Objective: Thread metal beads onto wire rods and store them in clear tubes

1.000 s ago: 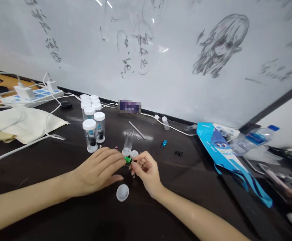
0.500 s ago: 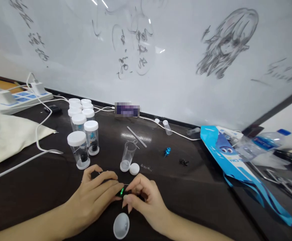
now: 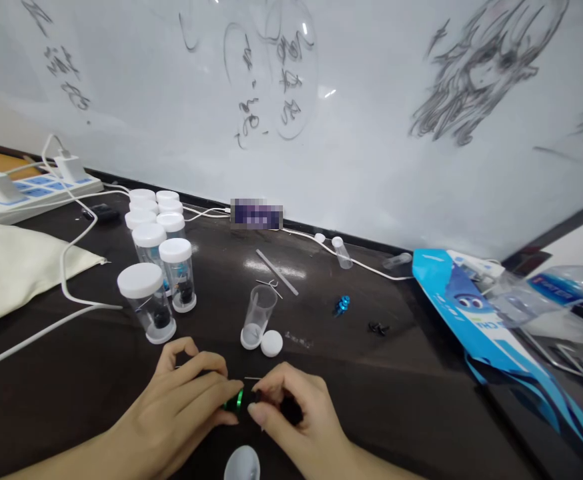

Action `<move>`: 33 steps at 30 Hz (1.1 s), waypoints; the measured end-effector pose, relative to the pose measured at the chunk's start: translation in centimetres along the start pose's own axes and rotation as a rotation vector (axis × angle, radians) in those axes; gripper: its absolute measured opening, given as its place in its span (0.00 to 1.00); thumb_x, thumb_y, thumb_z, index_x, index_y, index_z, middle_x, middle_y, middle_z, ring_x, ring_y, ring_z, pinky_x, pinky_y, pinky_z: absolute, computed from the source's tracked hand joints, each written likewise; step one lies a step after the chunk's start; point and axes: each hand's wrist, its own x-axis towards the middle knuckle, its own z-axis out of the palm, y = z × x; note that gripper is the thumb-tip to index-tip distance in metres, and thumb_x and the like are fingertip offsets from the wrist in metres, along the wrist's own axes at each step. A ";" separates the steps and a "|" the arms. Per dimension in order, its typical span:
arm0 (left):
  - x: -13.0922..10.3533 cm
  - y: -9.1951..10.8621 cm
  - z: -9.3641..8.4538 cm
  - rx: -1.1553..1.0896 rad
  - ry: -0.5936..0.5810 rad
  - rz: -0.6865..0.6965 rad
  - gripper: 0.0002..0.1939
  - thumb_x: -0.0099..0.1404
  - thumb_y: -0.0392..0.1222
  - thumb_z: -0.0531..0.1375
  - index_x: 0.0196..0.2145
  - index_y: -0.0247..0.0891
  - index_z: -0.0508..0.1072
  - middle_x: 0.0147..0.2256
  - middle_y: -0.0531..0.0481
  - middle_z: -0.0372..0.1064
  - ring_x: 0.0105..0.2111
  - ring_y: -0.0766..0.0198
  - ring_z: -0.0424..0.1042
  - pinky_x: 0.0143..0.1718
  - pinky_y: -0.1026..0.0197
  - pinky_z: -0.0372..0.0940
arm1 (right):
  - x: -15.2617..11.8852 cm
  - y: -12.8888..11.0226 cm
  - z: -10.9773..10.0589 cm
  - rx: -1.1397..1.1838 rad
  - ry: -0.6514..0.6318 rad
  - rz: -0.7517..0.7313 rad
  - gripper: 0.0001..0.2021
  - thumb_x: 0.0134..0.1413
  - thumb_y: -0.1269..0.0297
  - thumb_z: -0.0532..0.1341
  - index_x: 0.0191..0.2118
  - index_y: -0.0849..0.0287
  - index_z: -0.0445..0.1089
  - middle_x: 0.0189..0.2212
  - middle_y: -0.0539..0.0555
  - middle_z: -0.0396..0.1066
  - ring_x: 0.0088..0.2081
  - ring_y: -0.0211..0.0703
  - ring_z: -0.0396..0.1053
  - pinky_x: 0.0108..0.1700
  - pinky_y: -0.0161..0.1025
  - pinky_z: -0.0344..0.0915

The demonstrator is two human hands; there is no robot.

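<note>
My left hand [image 3: 186,397] is closed round a small black cylinder with a shiny green band [image 3: 239,401]; most of it is hidden under the fingers. With thumb and forefinger, my right hand [image 3: 304,413] pinches a small dark piece [image 3: 255,396] at the right end of that cylinder. Whether the two parts are joined I cannot tell. A thin metal rod [image 3: 252,379] shows just behind the fingertips. Beyond the hands stand a clear lidless tube [image 3: 260,313] and a white cap [image 3: 272,343]. A small white cup [image 3: 242,465] is in front, cut off by the lower edge.
Several clear tubes with white caps [image 3: 140,280] stand at left, by white cables [image 3: 91,307] and a cloth bag [image 3: 26,267]. Blue metal parts [image 3: 342,305], black screw-like pieces [image 3: 378,328] and a clear stick [image 3: 277,272] lie farther back. A blue bag [image 3: 451,300] is at right.
The camera view has shifted, so the tubes and bag sit farther outward. Both hands appear slightly lower, still holding the small parts; more of the dark piece shows between the fingertips.
</note>
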 end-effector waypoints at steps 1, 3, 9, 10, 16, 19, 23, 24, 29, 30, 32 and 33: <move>0.0 0.0 0.0 0.006 -0.009 -0.001 0.07 0.71 0.39 0.56 0.44 0.38 0.72 0.31 0.53 0.74 0.36 0.63 0.70 0.46 0.54 0.50 | 0.0 0.1 0.0 0.005 -0.006 0.007 0.02 0.55 0.68 0.64 0.33 0.60 0.70 0.22 0.46 0.65 0.24 0.34 0.64 0.27 0.30 0.61; 0.0 -0.2 0.1 0.008 -0.022 0.009 0.07 0.72 0.39 0.55 0.43 0.37 0.72 0.30 0.53 0.74 0.36 0.62 0.69 0.45 0.54 0.50 | 0.0 0.2 0.0 0.005 -0.016 -0.013 0.02 0.55 0.70 0.63 0.35 0.60 0.70 0.24 0.47 0.66 0.26 0.34 0.64 0.29 0.30 0.62; -0.2 -0.2 0.2 0.001 -0.013 0.005 0.07 0.71 0.39 0.56 0.44 0.37 0.72 0.30 0.54 0.73 0.35 0.62 0.70 0.46 0.54 0.49 | -0.1 0.3 0.0 0.010 -0.026 -0.012 0.02 0.55 0.69 0.65 0.35 0.59 0.71 0.25 0.47 0.67 0.26 0.35 0.65 0.30 0.31 0.62; -0.3 -0.1 0.2 0.003 -0.018 -0.003 0.07 0.71 0.39 0.56 0.44 0.38 0.72 0.30 0.54 0.73 0.36 0.62 0.70 0.46 0.54 0.49 | -0.1 0.3 0.0 0.014 -0.037 0.017 0.02 0.55 0.68 0.65 0.34 0.59 0.71 0.24 0.46 0.67 0.25 0.34 0.64 0.28 0.30 0.61; -0.2 -0.2 0.4 -0.011 0.005 0.000 0.07 0.72 0.40 0.55 0.44 0.38 0.72 0.29 0.54 0.73 0.35 0.62 0.70 0.45 0.54 0.50 | 0.0 0.5 0.1 0.013 -0.030 -0.011 0.05 0.53 0.70 0.66 0.36 0.60 0.71 0.27 0.47 0.66 0.28 0.35 0.65 0.31 0.31 0.62; -0.3 -0.2 0.4 0.001 0.017 0.011 0.07 0.72 0.39 0.55 0.44 0.38 0.72 0.30 0.54 0.74 0.35 0.62 0.70 0.46 0.54 0.51 | -0.1 0.5 0.0 0.024 -0.051 0.043 0.04 0.54 0.67 0.66 0.34 0.59 0.71 0.24 0.46 0.67 0.26 0.34 0.65 0.29 0.31 0.60; -0.5 0.0 0.4 -0.002 -0.019 0.018 0.07 0.71 0.35 0.56 0.45 0.37 0.71 0.33 0.54 0.75 0.37 0.63 0.71 0.48 0.54 0.51 | -0.2 0.5 0.0 0.060 -0.119 0.117 0.07 0.59 0.63 0.63 0.32 0.59 0.70 0.22 0.46 0.67 0.23 0.33 0.63 0.26 0.30 0.58; -0.5 0.0 0.3 -0.007 -0.016 0.016 0.06 0.70 0.34 0.57 0.45 0.37 0.71 0.32 0.54 0.75 0.37 0.63 0.71 0.48 0.54 0.50 | -0.2 0.5 0.0 0.056 -0.111 0.111 0.06 0.58 0.63 0.64 0.32 0.59 0.71 0.22 0.45 0.67 0.23 0.33 0.63 0.27 0.31 0.58; -0.3 -0.1 0.3 0.015 -0.014 0.001 0.07 0.69 0.33 0.58 0.45 0.37 0.71 0.32 0.54 0.75 0.36 0.63 0.71 0.46 0.54 0.51 | -0.1 0.8 0.1 0.021 -0.011 -0.003 0.07 0.50 0.67 0.69 0.35 0.59 0.72 0.25 0.46 0.65 0.27 0.34 0.64 0.30 0.31 0.61; -0.2 -0.1 0.2 0.021 -0.016 0.004 0.07 0.69 0.33 0.58 0.45 0.37 0.71 0.32 0.54 0.75 0.36 0.63 0.71 0.45 0.55 0.52 | -0.1 0.7 0.1 0.019 -0.005 -0.006 0.07 0.50 0.67 0.70 0.35 0.59 0.73 0.26 0.46 0.66 0.27 0.35 0.64 0.31 0.31 0.61; -0.2 0.0 0.2 0.029 -0.011 0.012 0.07 0.69 0.34 0.58 0.45 0.38 0.71 0.32 0.54 0.75 0.36 0.64 0.71 0.45 0.55 0.53 | -0.1 0.6 0.1 0.017 -0.013 0.018 0.06 0.51 0.66 0.69 0.35 0.59 0.73 0.25 0.46 0.66 0.27 0.35 0.64 0.30 0.31 0.61; -0.2 0.1 0.1 0.029 -0.010 0.020 0.07 0.70 0.34 0.58 0.45 0.37 0.71 0.31 0.54 0.74 0.36 0.63 0.71 0.46 0.55 0.53 | -0.1 0.4 0.0 0.016 -0.021 0.039 0.05 0.52 0.65 0.68 0.34 0.59 0.73 0.24 0.45 0.66 0.26 0.34 0.64 0.30 0.31 0.60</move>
